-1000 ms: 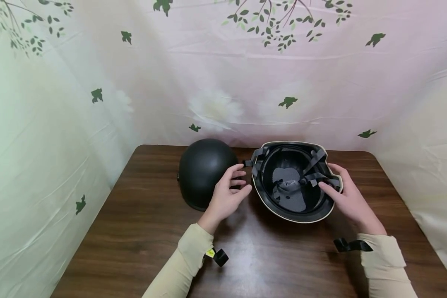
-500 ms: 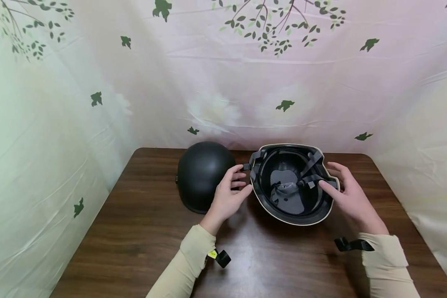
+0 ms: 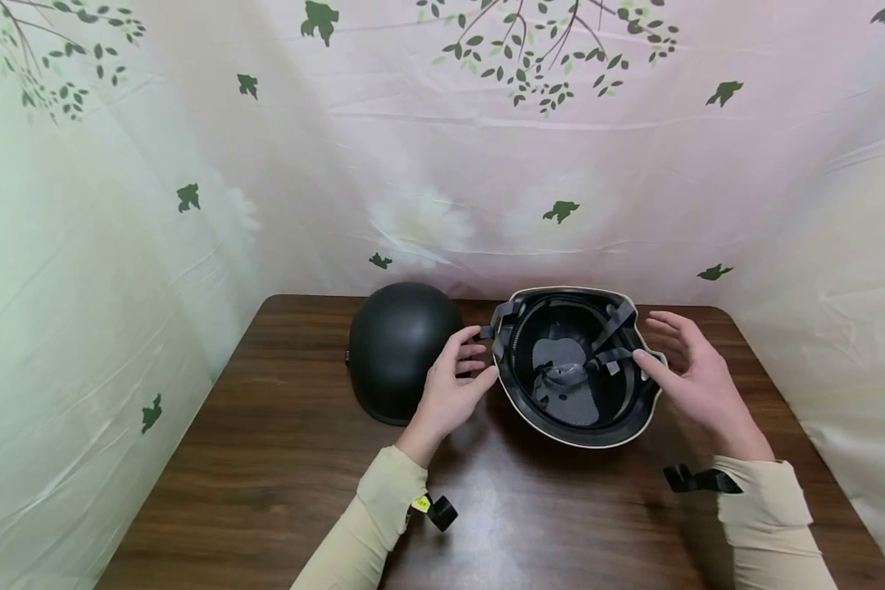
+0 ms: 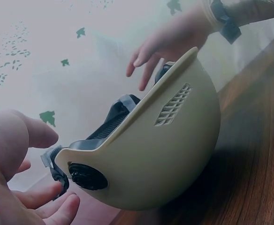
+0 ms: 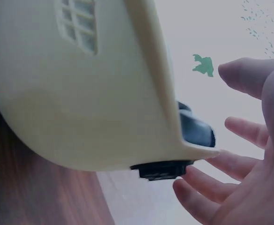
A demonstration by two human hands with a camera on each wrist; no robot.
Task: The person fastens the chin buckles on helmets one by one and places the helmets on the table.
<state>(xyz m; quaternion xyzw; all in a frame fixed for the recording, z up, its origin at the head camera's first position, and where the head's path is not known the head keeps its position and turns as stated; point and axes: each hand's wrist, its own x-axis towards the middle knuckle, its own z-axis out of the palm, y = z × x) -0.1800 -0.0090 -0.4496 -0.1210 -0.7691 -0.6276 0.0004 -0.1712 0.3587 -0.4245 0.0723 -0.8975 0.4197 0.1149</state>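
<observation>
A cream helmet [image 4: 174, 145] lies upside down on the table, its black padded inside [image 3: 560, 360] and grey straps [image 3: 610, 356] facing up. Beside its left edge is my left hand [image 3: 446, 393], thumb and fingers spread around a dangling strap end [image 4: 58, 177] without a visible grip. My right hand [image 3: 696, 389] is at the helmet's right edge with loosely bent fingers; in the right wrist view they lie close to the rim, and contact there is hard to tell. A black helmet [image 3: 401, 348] sits dome up just left of the cream one, partly behind my left hand.
The dark wooden table [image 3: 265, 459] has its far edge just behind both helmets. A pale curtain [image 3: 324, 164] printed with leaves and birds hangs around the back and sides. Each wrist wears a black strap with a small camera.
My right hand has eased away from the cream helmet's right rim, its fingers loosening. My left hand stays nearly still beside the helmet. The head view has shifted slightly.
</observation>
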